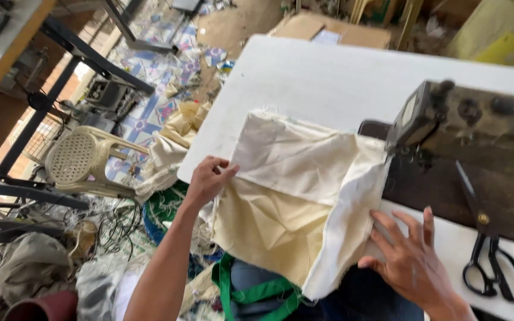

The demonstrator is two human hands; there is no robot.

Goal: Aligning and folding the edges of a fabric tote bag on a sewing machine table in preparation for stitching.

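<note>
A cream cloth piece (295,190) lies across the white table (322,77) and hangs over its near edge. My left hand (209,178) pinches the cloth's left edge at the table's rim. My right hand (408,255) rests flat, fingers spread, on the cloth's folded right edge near the sewing machine (465,128). The cloth's far right corner runs under the machine's head, where the needle area is hidden.
Black scissors (495,267) lie on the table at the right. A green strap (251,291) hangs below the cloth. A cream plastic stool (84,157), fabric scraps and metal frames crowd the floor at left. Cardboard lies beyond the table's far edge.
</note>
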